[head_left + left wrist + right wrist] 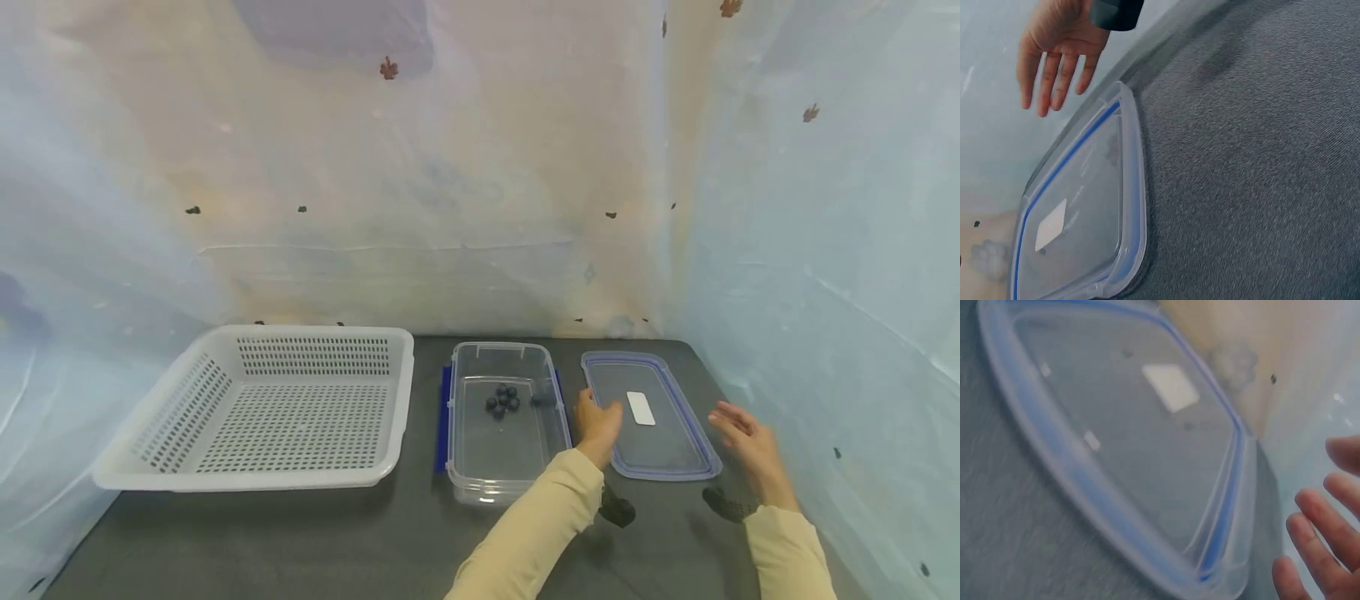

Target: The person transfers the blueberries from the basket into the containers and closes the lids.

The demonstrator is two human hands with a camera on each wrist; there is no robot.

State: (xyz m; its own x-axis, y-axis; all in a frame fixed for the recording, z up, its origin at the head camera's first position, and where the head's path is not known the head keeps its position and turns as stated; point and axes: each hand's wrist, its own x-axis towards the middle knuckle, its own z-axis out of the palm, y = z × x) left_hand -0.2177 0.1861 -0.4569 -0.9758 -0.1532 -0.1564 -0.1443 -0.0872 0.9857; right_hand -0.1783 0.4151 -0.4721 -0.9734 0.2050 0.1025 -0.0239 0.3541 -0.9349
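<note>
A clear lid with a blue seal (pixel 675 454) lies on the dark table, a white label (pixel 641 408) at its middle. At the lid's left edge is my left hand (pixel 597 427), fingers relaxed and holding nothing. My right hand (pixel 752 450) hovers off the lid's right side, its fingers (pixel 1322 531) spread apart and empty in the right wrist view. From the left wrist, the lid (pixel 1085 194) shows below the right hand (pixel 1066 37). Left of my left hand stands an uncovered clear plastic box (pixel 472 450), with several dark blue round berries (pixel 502 402) inside.
A white perforated basket (pixel 300 479) occupies the table's left side. Blue side flaps (pixel 445 417) hang along the box. Patterned sheeting (pixel 450 167) rises behind the table (pixel 300 542) and along its right side.
</note>
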